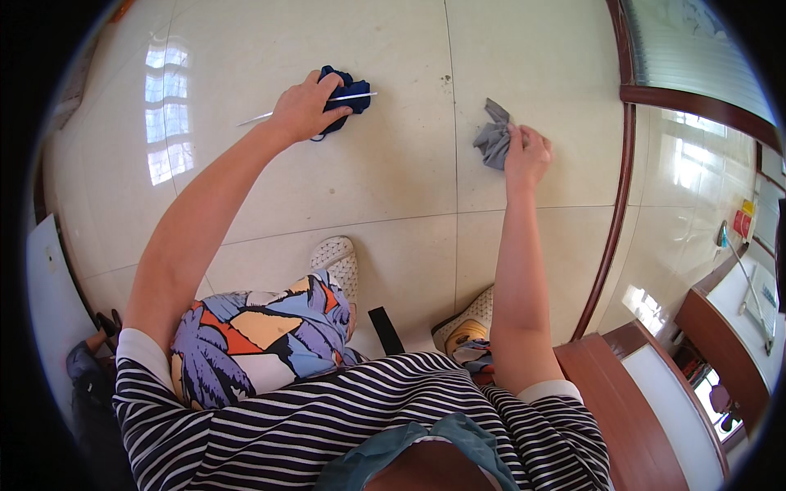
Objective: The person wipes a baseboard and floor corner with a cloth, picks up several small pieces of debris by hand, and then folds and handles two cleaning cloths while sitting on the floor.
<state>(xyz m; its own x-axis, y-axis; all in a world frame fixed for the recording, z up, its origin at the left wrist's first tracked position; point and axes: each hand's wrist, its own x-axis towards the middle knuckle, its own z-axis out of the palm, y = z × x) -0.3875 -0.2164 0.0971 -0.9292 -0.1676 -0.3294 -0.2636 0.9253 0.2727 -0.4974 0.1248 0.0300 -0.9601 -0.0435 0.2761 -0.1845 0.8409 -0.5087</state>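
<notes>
My left hand grips a dark blue bundle, apparently crumpled cloth, against the tiled floor. A thin whitish rod crosses the bundle. It runs under my hand, and its tapered end emerges beyond the wrist. A short dark loop hangs from the near side of the bundle. To the right, my right hand pinches a bunched grey cloth between thumb and fingers, and one narrow end of that cloth sticks up away from me. The two bundles are well apart, with a floor joint between them.
Cream floor tiles spread beneath both hands. Woven shoes are on my feet, with a black strip between them. A dark red-brown floor strip and wooden furniture stand right. A pale panel is at left.
</notes>
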